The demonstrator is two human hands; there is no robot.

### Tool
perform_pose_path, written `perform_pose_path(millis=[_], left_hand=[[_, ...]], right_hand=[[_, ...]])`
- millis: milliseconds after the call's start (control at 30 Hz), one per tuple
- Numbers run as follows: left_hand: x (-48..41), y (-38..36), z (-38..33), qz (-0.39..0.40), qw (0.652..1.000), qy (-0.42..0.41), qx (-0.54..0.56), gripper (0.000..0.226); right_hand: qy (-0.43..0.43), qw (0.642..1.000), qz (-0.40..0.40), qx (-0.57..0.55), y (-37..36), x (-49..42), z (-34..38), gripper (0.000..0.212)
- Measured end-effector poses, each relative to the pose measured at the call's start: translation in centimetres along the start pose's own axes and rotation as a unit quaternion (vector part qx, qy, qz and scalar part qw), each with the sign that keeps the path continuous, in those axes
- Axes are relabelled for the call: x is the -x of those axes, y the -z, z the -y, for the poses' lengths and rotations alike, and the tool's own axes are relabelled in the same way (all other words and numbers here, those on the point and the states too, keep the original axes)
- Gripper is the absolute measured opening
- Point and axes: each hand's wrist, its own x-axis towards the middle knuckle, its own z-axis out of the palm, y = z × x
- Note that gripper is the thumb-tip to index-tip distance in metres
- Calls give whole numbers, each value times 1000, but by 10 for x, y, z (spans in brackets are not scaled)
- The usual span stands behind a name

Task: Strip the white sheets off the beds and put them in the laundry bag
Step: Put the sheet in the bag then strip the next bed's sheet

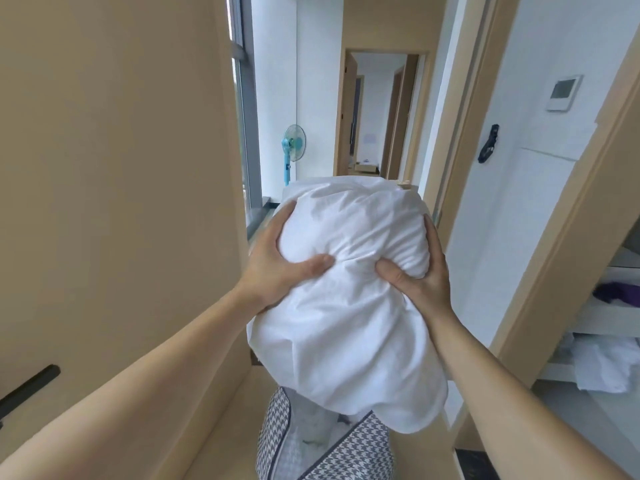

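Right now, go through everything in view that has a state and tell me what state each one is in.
White sheet bundle: bunched up, held above the bag.
Left hand: gripping the bundle.
Right hand: gripping the bundle.
Laundry bag: open, white fabric already inside.
Fan: upright; running or not, cannot tell.

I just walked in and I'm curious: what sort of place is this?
Probably a home or apartment hallway: a standing fan by the window, a corridor of doorways, and open wardrobe shelves holding clothes on the right.
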Motion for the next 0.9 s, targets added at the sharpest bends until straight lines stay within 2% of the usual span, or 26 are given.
perform_pose_path(millis=[200,400,533,667,767,900], left_hand=[[-82,-33,103,23,998,58,11,114],[-130,-78,210,67,988,136,21,113],[-134,-128,286,87,975,202,27,112],[-124,-175,368,89,954,284,25,111],[-109,-190,422,77,935,345,5,105],[-80,-189,481,63,911,407,-9,112]], right_hand=[[-42,999,6,27,-37,-67,-99,113],[-131,991,18,27,-61,-93,-211,117],[-199,979,46,27,-57,-98,-297,116],[-255,961,101,26,-58,-97,-386,101],[-317,940,124,23,-72,-79,-446,103],[-377,910,172,34,-102,-53,-506,117]])
